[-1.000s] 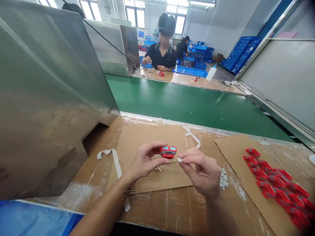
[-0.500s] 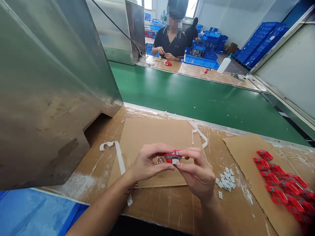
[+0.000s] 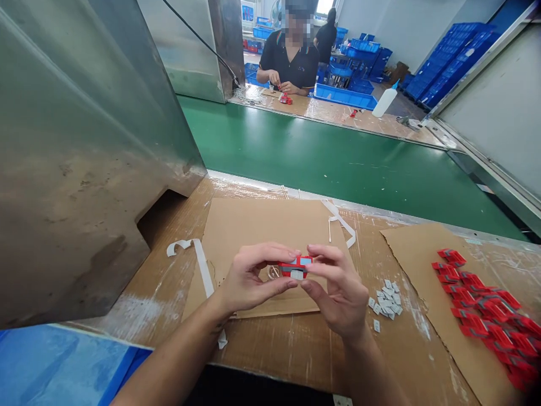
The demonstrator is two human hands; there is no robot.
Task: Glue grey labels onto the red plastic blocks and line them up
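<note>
A small red toy car point(image 3: 287, 269) with light blue windows and a grey band is pinched between the thumb and fingers of my left hand point(image 3: 253, 276). A light grey rectangular piece point(image 3: 297, 275) sits on the side facing me. My right hand point(image 3: 338, 287) is at the car's right end with its fingers apart. One of its fingertips lies against or just before that end, and its thumb is below the grey piece. Behind my left fingers a clear round item point(image 3: 274, 273) is partly hidden. Beneath both hands lies a cardboard sheet point(image 3: 262, 220).
Loose grey pieces point(image 3: 386, 299) lie right of my hand. Many red toy cars point(image 3: 486, 310) cover another cardboard sheet point(image 3: 406, 242). A metal housing point(image 3: 84, 169) stands left. Beyond the green belt point(image 3: 296, 146), a co-worker point(image 3: 289, 62) handles small parts near a white bottle point(image 3: 385, 101).
My right thumb has come off the grey piece, and the right fingers have spread. My left hand keeps hold of the car, which has tipped slightly. The view has shifted a little.
</note>
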